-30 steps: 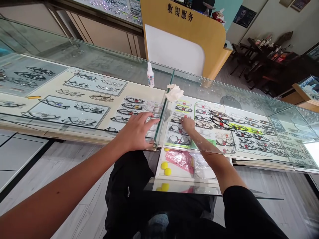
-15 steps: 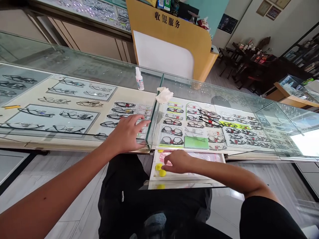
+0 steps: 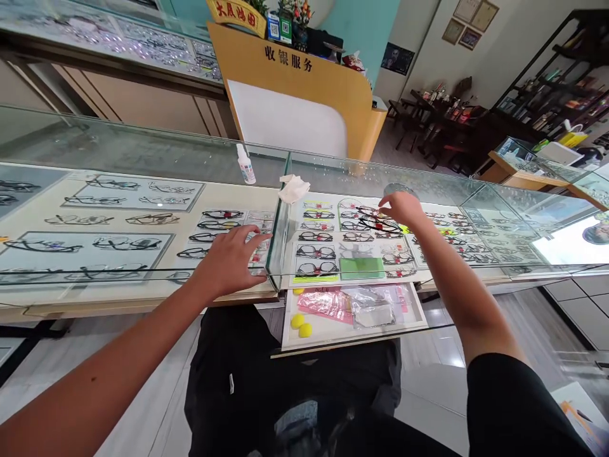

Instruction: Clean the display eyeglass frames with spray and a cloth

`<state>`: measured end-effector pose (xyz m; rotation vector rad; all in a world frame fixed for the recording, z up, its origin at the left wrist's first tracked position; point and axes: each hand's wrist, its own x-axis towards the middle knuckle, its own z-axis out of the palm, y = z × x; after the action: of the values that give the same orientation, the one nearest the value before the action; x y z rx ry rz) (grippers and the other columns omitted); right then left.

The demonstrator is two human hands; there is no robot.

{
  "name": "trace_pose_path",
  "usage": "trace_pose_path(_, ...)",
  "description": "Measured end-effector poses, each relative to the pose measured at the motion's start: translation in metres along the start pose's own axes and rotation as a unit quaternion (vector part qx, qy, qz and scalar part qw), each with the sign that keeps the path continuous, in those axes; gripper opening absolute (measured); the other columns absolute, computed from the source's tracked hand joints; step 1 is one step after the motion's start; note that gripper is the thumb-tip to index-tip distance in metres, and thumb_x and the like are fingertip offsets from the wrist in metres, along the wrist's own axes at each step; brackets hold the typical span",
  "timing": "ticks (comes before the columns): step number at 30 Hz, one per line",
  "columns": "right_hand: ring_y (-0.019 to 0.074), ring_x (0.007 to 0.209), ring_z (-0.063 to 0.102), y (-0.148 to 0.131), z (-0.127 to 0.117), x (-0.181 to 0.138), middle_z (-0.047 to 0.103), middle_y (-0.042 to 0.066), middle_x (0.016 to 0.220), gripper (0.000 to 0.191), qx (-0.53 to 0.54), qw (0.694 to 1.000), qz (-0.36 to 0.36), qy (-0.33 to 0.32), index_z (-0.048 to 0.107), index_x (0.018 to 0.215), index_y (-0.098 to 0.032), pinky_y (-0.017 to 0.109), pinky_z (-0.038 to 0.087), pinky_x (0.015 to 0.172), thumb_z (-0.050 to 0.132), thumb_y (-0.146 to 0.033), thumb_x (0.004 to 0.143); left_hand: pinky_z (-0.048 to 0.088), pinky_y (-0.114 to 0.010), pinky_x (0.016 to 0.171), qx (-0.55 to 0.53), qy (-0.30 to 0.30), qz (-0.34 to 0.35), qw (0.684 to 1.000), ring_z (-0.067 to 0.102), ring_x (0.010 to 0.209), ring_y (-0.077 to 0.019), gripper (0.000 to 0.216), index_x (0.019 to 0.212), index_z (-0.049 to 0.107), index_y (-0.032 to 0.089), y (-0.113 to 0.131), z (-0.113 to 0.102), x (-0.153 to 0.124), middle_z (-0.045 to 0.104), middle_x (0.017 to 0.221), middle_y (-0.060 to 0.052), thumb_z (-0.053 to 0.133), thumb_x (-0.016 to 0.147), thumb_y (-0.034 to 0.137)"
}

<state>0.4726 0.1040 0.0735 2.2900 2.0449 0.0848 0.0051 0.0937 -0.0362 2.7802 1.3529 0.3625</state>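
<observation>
My left hand (image 3: pixel 233 260) rests on the glass counter beside its upright seam, thumb and fingers spread, holding nothing. My right hand (image 3: pixel 402 209) is over the counter, thumb and index finger apart. Just left of and below its fingertips are dark-framed eyeglasses (image 3: pixel 379 224) with a red tag, apparently on top of the glass; any contact is unclear. A green cloth (image 3: pixel 362 268) lies nearer me. Below, the pulled-out drawer (image 3: pixel 304 343) contains yellow round pieces (image 3: pixel 304 330), a pink plastic packet (image 3: pixel 326 303) and clear plastic bags (image 3: pixel 373 311).
A white spray bottle (image 3: pixel 246 165) and a crumpled white tissue (image 3: pixel 294 188) stand and lie on the glass. Rows of eyeglasses (image 3: pixel 316 252) are displayed beneath it. Beyond the counter is a wooden cashier desk (image 3: pixel 304 82). My legs (image 3: pixel 223 368) are close under the drawer.
My right hand has moved from above the yellow pieces in the drawer, forward and right to the eyeglasses on the counter. My left hand stays on the glass. The view has tilted up slightly.
</observation>
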Motion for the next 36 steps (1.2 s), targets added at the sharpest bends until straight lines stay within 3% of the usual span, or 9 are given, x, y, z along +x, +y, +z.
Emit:
trace_pose_path(5, 0.0264, 0.105, 0.072, 0.001, 0.023, 0.010, 0.080, 0.009, 0.113, 0.025, -0.009, 0.999, 0.025, -0.020, 0.085, 0.119, -0.029, 0.032, 0.051, 0.086, 0.067, -0.032, 0.101, 0.044, -0.060, 0.116, -0.002, 0.002, -0.003, 1.000, 0.054, 0.141, -0.0469, 0.089, 0.153, 0.059, 0.023, 0.001, -0.001, -0.001, 0.054, 0.156, -0.020, 0.077, 0.070, 0.051)
trace_pose_path(14, 0.0272, 0.111, 0.073, -0.005, 0.028, 0.017, 0.082, 0.012, 0.119, 0.029, 0.011, 0.999, 0.036, -0.024, 0.085, 0.123, -0.027, 0.032, 0.052, 0.092, 0.066, -0.026, 0.101, 0.045, -0.060, 0.114, 0.026, -0.012, -0.002, 1.000, 0.053, 0.143, -0.0453, 0.088, 0.155, 0.057, 0.021, 0.008, -0.005, -0.002, 0.052, 0.157, -0.022, 0.075, 0.074, 0.050)
trace_pose_path(19, 0.0272, 0.102, 0.071, -0.019, -0.001, -0.011, 0.082, 0.012, 0.115, 0.035, 0.026, 0.997, 0.042, 0.054, 0.083, 0.129, -0.028, 0.032, 0.047, 0.081, 0.056, -0.030, 0.106, 0.045, -0.061, 0.114, 0.027, -0.007, -0.001, 1.000, 0.052, 0.145, -0.0453, 0.087, 0.155, 0.056, 0.021, 0.007, -0.004, -0.003, 0.052, 0.158, -0.022, 0.074, 0.075, 0.049)
trace_pose_path(23, 0.0175, 0.068, 0.057, -0.053, -0.045, -0.073, 0.072, 0.003, 0.073, 0.033, 0.144, 0.978, -0.052, 0.143, 0.084, 0.124, -0.025, 0.030, 0.035, 0.067, 0.062, -0.036, 0.103, 0.043, -0.059, 0.116, 0.017, -0.004, -0.001, 1.000, 0.053, 0.144, -0.0450, 0.087, 0.155, 0.057, 0.021, 0.006, -0.002, -0.004, 0.053, 0.157, -0.021, 0.075, 0.074, 0.048)
trace_pose_path(24, 0.0152, 0.060, 0.049, -0.064, -0.054, -0.091, 0.063, -0.001, 0.062, 0.032, 0.193, 0.968, -0.093, 0.132, 0.086, 0.121, -0.024, 0.029, 0.033, 0.064, 0.063, -0.038, 0.102, 0.043, -0.059, 0.115, 0.014, -0.004, -0.002, 1.000, 0.053, 0.143, -0.0453, 0.087, 0.154, 0.057, 0.022, 0.006, -0.002, -0.003, 0.053, 0.156, -0.021, 0.075, 0.074, 0.048)
trace_pose_path(26, 0.0136, 0.052, 0.042, -0.088, -0.065, -0.124, 0.052, -0.006, 0.051, 0.030, 0.273, 0.945, -0.180, 0.029, 0.087, 0.115, -0.026, 0.028, 0.032, 0.061, 0.065, -0.039, 0.099, 0.043, -0.059, 0.115, 0.012, -0.004, -0.002, 1.000, 0.053, 0.143, -0.0460, 0.088, 0.154, 0.057, 0.022, 0.006, -0.002, -0.003, 0.053, 0.156, -0.021, 0.075, 0.073, 0.049)
trace_pose_path(28, 0.0153, 0.060, 0.057, -0.109, -0.062, -0.149, 0.070, -0.002, 0.064, 0.027, 0.255, 0.930, -0.252, -0.082, 0.087, 0.113, -0.028, 0.028, 0.038, 0.065, 0.066, -0.034, 0.099, 0.044, -0.059, 0.114, 0.017, -0.006, 0.000, 1.000, 0.054, 0.142, -0.0462, 0.088, 0.154, 0.056, 0.021, 0.007, -0.003, -0.003, 0.053, 0.156, -0.022, 0.074, 0.074, 0.050)
trace_pose_path(32, 0.0256, 0.101, 0.077, -0.134, -0.023, -0.168, 0.085, 0.008, 0.111, 0.032, 0.091, 0.930, -0.263, -0.239, 0.084, 0.122, -0.027, 0.029, 0.045, 0.074, 0.061, -0.028, 0.101, 0.044, -0.060, 0.113, 0.019, -0.006, 0.001, 1.000, 0.056, 0.138, -0.0464, 0.087, 0.154, 0.056, 0.020, 0.008, -0.005, -0.003, 0.054, 0.155, -0.021, 0.073, 0.074, 0.050)
trace_pose_path(36, 0.0311, 0.113, 0.077, -0.135, 0.035, -0.171, 0.083, 0.011, 0.120, 0.033, 0.031, 0.914, -0.244, -0.323, 0.080, 0.126, -0.024, 0.033, 0.051, 0.081, 0.056, -0.030, 0.105, 0.044, -0.059, 0.113, 0.017, -0.001, -0.002, 1.000, 0.055, 0.140, -0.0467, 0.087, 0.154, 0.056, 0.021, 0.008, -0.005, -0.002, 0.053, 0.155, -0.021, 0.074, 0.073, 0.050)
